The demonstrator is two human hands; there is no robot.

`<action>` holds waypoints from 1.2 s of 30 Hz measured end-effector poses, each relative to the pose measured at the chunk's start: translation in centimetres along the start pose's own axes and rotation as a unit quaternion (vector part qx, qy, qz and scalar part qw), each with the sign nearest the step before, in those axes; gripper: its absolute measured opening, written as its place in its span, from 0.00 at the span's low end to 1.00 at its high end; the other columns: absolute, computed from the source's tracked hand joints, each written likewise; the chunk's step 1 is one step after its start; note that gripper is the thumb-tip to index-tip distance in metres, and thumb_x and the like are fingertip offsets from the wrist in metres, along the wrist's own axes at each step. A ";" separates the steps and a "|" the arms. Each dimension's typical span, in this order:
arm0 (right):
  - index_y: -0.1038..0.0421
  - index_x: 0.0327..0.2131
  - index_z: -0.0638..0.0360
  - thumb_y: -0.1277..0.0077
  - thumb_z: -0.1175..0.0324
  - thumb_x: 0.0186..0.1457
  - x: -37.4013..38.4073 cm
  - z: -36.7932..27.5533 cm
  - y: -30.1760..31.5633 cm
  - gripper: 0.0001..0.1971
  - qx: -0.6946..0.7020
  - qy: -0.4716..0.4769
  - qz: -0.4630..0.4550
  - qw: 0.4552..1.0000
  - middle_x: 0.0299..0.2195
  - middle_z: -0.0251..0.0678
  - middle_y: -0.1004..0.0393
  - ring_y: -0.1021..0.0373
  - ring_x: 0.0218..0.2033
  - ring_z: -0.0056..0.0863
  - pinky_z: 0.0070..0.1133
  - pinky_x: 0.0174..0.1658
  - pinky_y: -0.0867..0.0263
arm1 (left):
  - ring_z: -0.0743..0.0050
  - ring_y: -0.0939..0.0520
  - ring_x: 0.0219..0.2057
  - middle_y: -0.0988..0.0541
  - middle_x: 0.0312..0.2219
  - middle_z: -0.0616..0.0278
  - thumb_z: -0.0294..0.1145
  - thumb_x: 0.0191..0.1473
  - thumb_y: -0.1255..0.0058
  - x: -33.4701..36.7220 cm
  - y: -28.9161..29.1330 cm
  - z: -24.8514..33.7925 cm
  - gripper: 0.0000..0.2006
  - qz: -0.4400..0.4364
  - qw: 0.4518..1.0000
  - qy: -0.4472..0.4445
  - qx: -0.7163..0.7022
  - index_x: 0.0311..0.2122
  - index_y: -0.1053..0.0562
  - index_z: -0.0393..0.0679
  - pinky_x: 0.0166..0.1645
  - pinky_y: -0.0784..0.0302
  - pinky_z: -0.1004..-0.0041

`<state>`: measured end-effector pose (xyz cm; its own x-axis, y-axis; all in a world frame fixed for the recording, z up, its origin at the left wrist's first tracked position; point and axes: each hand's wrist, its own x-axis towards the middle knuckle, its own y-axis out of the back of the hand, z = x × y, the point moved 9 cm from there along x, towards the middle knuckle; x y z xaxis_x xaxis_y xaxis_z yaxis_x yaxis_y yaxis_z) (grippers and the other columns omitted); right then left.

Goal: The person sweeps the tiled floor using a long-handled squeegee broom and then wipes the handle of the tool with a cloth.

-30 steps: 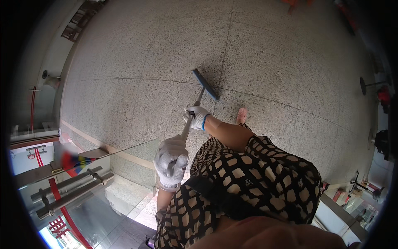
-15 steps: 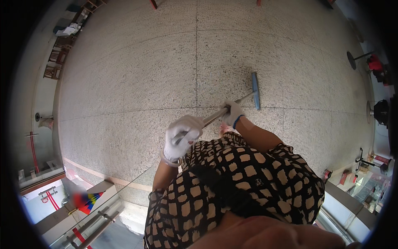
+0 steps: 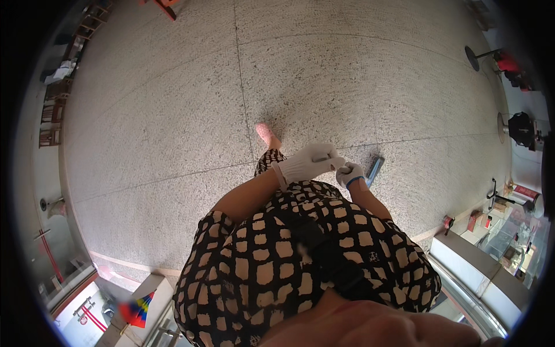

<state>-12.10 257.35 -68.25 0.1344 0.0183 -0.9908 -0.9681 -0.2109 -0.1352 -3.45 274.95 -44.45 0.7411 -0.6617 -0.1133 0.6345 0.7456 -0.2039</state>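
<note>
Long-handled floor tool (image 3: 376,169): the blue bar-shaped head lies on the floor, just beyond the right hand. Clock directions are taken from the hands; 12 o'clock is the top of the view.

Hands: two, both in white gloves. The left hand (image 3: 306,163) has its fingers curled closed. The right hand (image 3: 350,173), at its 3 o'clock, is also closed; its cuff is edged in blue. The shaft cannot be made out between them; a grip on it by both hands is judged from their pose.

Handling: the hands appear bunched together. Wider spacing along the shaft should improve leverage. Hold the head flat, apply even pressure and swing it clear of the foot.

Counts, outward from the hands:
- Tool head: one, at 3 o'clock.
- Pink shoe (image 3: 263,133): one visible, at 10 o'clock.
- Speckled floor (image 3: 173,115): one surface, crossed by dark joint lines.
- Round-based stand (image 3: 472,58): one, at 2 o'clock.
- Rainbow-coloured item (image 3: 140,309): one, at 8 o'clock, partly blurred.
- Wooden chairs (image 3: 50,137): at least two, between 9 and 10 o'clock; exact number unclear.
</note>
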 end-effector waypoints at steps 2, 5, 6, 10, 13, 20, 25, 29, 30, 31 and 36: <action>0.50 0.19 0.60 0.63 0.84 0.52 1.7 0.9 -1.7 0.13 0.041 0.004 0.013 0.999 0.29 0.37 0.34 0.61 0.10 0.20 0.14 0.13 0.52 | 0.88 0.35 0.23 0.30 0.22 0.72 0.38 0.58 0.50 1.8 2.8 -0.3 0.12 0.000 1.000 0.025 0.017 0.28 0.28 0.42 0.26 0.41 0.81; 0.49 0.21 0.58 0.64 0.82 0.54 -0.1 4.3 -7.7 0.12 0.004 -0.006 0.059 0.998 0.26 0.35 0.37 0.59 0.10 0.20 0.15 0.14 0.50 | 0.88 0.35 0.22 0.30 0.21 0.72 0.38 0.57 0.49 3.0 8.5 3.5 0.14 0.027 0.999 0.029 -0.005 0.24 0.28 0.41 0.26 0.41 0.82; 0.49 0.21 0.58 0.64 0.82 0.54 0.3 5.2 -10.1 0.11 0.002 -0.023 0.031 0.999 0.25 0.34 0.38 0.58 0.11 0.20 0.15 0.14 0.49 | 0.87 0.35 0.22 0.30 0.20 0.72 0.38 0.56 0.49 3.4 10.5 4.9 0.13 0.037 0.999 0.013 0.011 0.25 0.28 0.40 0.26 0.40 0.82; 0.50 0.23 0.59 0.62 0.82 0.53 1.1 11.2 -21.1 0.10 -0.028 -0.098 -0.015 0.995 0.20 0.31 0.42 0.54 0.12 0.19 0.14 0.15 0.46 | 0.86 0.32 0.23 0.28 0.23 0.70 0.31 0.53 0.47 2.9 19.7 9.5 0.07 0.098 0.990 -0.045 0.087 0.27 0.27 0.39 0.27 0.35 0.81; 0.47 0.23 0.58 0.59 0.81 0.53 0.5 16.4 -30.1 0.10 -0.086 -0.100 -0.062 0.989 0.21 0.30 0.39 0.47 0.13 0.19 0.14 0.15 0.43 | 0.83 0.29 0.25 0.27 0.25 0.68 0.29 0.53 0.48 1.9 25.5 14.4 0.06 0.127 0.985 -0.050 0.110 0.30 0.27 0.38 0.29 0.31 0.78; 0.45 0.21 0.57 0.57 0.80 0.51 -0.9 26.5 -46.3 0.10 -0.214 -0.176 -0.217 0.936 0.17 0.31 0.42 0.46 0.13 0.19 0.14 0.15 0.43 | 0.74 0.31 0.20 0.31 0.16 0.65 0.17 0.44 0.53 3.9 30.5 23.5 0.10 0.156 0.945 -0.198 0.209 0.16 0.36 0.41 0.35 0.27 0.70; 0.47 0.11 0.57 0.54 0.77 0.51 -1.3 28.3 -54.2 0.19 -0.314 -0.198 -0.381 0.847 0.14 0.30 0.46 0.42 0.19 0.22 0.21 0.19 0.42 | 0.71 0.32 0.17 0.34 0.13 0.65 0.21 0.41 0.43 8.4 31.8 25.5 0.13 0.185 0.906 -0.203 0.323 0.15 0.36 0.44 0.24 0.38 0.72; 0.43 0.19 0.59 0.52 0.78 0.53 -2.0 24.9 -58.2 0.13 -0.277 -0.222 -0.312 0.881 0.17 0.30 0.42 0.40 0.20 0.22 0.17 0.22 0.39 | 0.73 0.29 0.18 0.30 0.14 0.69 0.21 0.37 0.44 13.1 32.9 28.6 0.09 0.153 0.912 -0.244 0.292 0.16 0.33 0.44 0.35 0.26 0.66; 0.42 0.21 0.60 0.51 0.78 0.53 -2.3 22.8 -59.1 0.11 -0.250 -0.241 -0.292 0.891 0.17 0.30 0.40 0.39 0.20 0.22 0.16 0.23 0.38 | 0.73 0.29 0.18 0.30 0.14 0.69 0.22 0.38 0.43 14.9 32.8 29.1 0.09 0.137 0.917 -0.256 0.275 0.16 0.33 0.45 0.36 0.25 0.66; 0.41 0.24 0.60 0.50 0.79 0.53 -2.8 21.6 -59.9 0.09 -0.230 -0.270 -0.271 0.895 0.18 0.30 0.39 0.38 0.20 0.22 0.15 0.23 0.37 | 0.73 0.28 0.17 0.30 0.13 0.69 0.23 0.38 0.42 16.0 32.9 29.8 0.10 0.130 0.919 -0.263 0.265 0.16 0.32 0.45 0.36 0.25 0.66; 0.40 0.28 0.59 0.49 0.80 0.52 -3.4 8.5 -64.9 0.09 -0.227 -0.153 -0.278 0.921 0.21 0.31 0.34 0.35 0.20 0.20 0.15 0.22 0.34 | 0.75 0.27 0.20 0.27 0.18 0.71 0.30 0.39 0.36 25.3 34.2 29.1 0.11 0.075 0.928 -0.331 0.151 0.21 0.30 0.49 0.29 0.31 0.74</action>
<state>48.46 279.30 -56.20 0.4494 0.5059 -0.7363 -0.5699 -0.4724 -0.6723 43.43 286.00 -26.02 0.7348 -0.4301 0.5244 0.4723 0.8794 0.0596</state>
